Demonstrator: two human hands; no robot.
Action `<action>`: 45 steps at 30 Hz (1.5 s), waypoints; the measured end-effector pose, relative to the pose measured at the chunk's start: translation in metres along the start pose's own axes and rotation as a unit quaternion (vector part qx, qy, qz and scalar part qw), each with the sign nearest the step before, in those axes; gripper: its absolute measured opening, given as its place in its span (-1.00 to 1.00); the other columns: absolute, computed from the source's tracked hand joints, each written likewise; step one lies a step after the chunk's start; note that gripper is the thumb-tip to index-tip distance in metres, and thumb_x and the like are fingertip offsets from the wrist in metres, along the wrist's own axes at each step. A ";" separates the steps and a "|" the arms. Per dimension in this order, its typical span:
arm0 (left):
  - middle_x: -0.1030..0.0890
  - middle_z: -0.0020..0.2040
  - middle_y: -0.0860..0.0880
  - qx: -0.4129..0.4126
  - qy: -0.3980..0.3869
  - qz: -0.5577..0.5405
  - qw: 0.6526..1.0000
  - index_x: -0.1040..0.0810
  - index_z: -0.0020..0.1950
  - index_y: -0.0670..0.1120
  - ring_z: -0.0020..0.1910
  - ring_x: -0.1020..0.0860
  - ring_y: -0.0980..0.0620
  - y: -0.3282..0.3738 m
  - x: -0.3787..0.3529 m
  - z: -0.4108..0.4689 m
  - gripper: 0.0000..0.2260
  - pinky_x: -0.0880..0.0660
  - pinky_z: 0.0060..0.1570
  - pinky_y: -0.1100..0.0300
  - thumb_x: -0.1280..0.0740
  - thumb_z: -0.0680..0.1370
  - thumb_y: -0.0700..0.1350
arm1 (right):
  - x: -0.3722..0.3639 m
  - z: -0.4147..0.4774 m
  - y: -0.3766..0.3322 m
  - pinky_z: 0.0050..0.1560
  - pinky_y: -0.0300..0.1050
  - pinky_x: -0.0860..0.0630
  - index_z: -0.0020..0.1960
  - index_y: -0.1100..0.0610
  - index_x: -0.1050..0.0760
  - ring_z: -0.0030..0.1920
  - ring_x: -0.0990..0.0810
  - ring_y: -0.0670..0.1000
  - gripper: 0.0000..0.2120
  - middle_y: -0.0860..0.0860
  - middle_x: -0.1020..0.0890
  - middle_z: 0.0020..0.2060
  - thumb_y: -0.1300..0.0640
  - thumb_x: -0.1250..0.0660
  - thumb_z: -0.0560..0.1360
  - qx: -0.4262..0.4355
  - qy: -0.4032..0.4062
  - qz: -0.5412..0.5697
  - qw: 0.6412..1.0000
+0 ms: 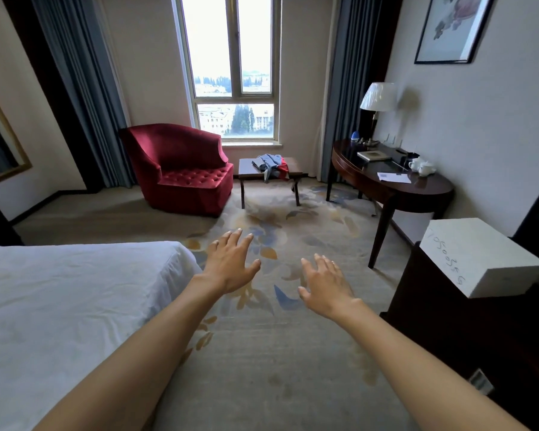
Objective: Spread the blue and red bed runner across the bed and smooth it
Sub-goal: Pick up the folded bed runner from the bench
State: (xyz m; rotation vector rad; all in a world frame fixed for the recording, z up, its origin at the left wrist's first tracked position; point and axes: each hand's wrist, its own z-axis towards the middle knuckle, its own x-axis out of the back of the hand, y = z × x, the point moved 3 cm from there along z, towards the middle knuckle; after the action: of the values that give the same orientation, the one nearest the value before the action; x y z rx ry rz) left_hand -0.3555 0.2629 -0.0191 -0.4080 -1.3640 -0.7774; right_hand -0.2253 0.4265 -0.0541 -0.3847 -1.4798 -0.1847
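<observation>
The blue and red bed runner (270,165) lies crumpled on a small dark side table (246,171) under the window, far ahead of me. The bed (59,306) with its white sheet fills the lower left. My left hand (231,262) is stretched forward with straight, spread fingers, just past the bed's corner and above the carpet. My right hand (325,283) reaches forward beside it, fingers relaxed and spread. Both hands hold nothing and are far from the runner.
A red armchair (181,169) stands left of the side table. A dark curved desk (389,178) with a lamp, cups and papers lines the right wall. A white box (479,259) sits on dark furniture at right. Patterned carpet (277,337) lies between bed and desk.
</observation>
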 end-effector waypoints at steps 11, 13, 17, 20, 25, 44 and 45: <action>-0.12 0.53 -0.14 -0.020 -0.009 -0.005 1.000 -0.14 0.51 -0.03 0.50 -0.07 -0.11 -0.042 -0.029 0.196 -0.41 -0.06 0.41 -0.04 -0.17 0.55 0.17 | 0.005 0.191 0.028 0.49 0.05 -0.04 0.52 0.14 -0.06 0.49 -0.08 0.19 -0.35 0.24 -0.15 0.48 -0.04 -0.24 0.54 0.001 0.014 0.009 1.000; -0.11 0.53 -0.14 -0.022 -0.012 -0.004 1.000 -0.14 0.51 -0.03 0.50 -0.07 -0.11 -0.048 -0.039 0.230 -0.41 -0.06 0.41 -0.04 -0.17 0.55 0.17 | 0.001 0.224 0.041 0.49 0.06 -0.04 0.52 0.14 -0.06 0.49 -0.08 0.19 -0.35 0.24 -0.15 0.48 -0.04 -0.23 0.55 -0.003 0.009 0.007 1.000; -0.10 0.53 -0.13 -0.020 -0.013 -0.001 1.000 -0.14 0.51 -0.04 0.50 -0.07 -0.12 -0.056 -0.062 0.305 -0.41 -0.06 0.42 -0.05 -0.17 0.55 0.17 | -0.008 0.296 0.071 0.48 0.05 -0.06 0.51 0.14 -0.07 0.48 -0.10 0.20 -0.36 0.24 -0.16 0.47 -0.04 -0.24 0.54 -0.008 0.005 -0.003 1.000; -0.10 0.53 -0.14 -0.020 -0.010 0.006 1.000 -0.13 0.51 -0.05 0.50 -0.06 -0.12 -0.060 -0.076 0.370 -0.39 -0.05 0.43 -0.06 -0.17 0.54 0.17 | -0.010 0.356 0.095 0.47 0.04 -0.05 0.52 0.13 -0.07 0.48 -0.10 0.20 -0.35 0.24 -0.16 0.48 -0.05 -0.24 0.54 -0.009 0.010 -0.009 1.000; -0.11 0.53 -0.15 -0.019 -0.011 0.013 1.000 -0.14 0.51 -0.04 0.49 -0.07 -0.13 -0.063 -0.089 0.484 -0.40 -0.05 0.43 -0.05 -0.18 0.54 0.17 | -0.002 0.467 0.135 0.48 0.05 -0.06 0.52 0.13 -0.06 0.48 -0.10 0.20 -0.34 0.24 -0.15 0.47 -0.05 -0.24 0.54 0.003 0.020 -0.014 1.000; -0.18 0.51 -0.15 0.039 -0.001 0.003 0.999 -0.19 0.49 -0.04 0.46 -0.17 -0.14 -0.196 -0.147 0.848 -0.42 -0.11 0.38 -0.06 -0.19 0.54 0.16 | -0.024 0.870 0.176 0.49 0.06 -0.03 0.51 0.12 -0.09 0.48 -0.09 0.19 -0.37 0.23 -0.16 0.47 -0.04 -0.24 0.54 0.029 0.010 -0.020 0.999; -0.18 0.51 -0.14 0.038 -0.005 0.003 0.999 -0.18 0.49 -0.04 0.46 -0.18 -0.14 -0.203 -0.150 0.871 -0.42 -0.11 0.39 -0.06 -0.19 0.53 0.16 | -0.024 0.892 0.177 0.49 0.06 -0.02 0.51 0.12 -0.09 0.49 -0.09 0.19 -0.37 0.23 -0.16 0.47 -0.03 -0.24 0.54 0.028 0.009 -0.022 0.999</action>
State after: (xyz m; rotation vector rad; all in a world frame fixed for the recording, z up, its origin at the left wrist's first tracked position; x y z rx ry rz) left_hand -1.1211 0.7489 -0.0336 -0.3567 -1.3973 -0.7176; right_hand -0.9958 0.9103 -0.0623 -0.3049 -1.4738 -0.1806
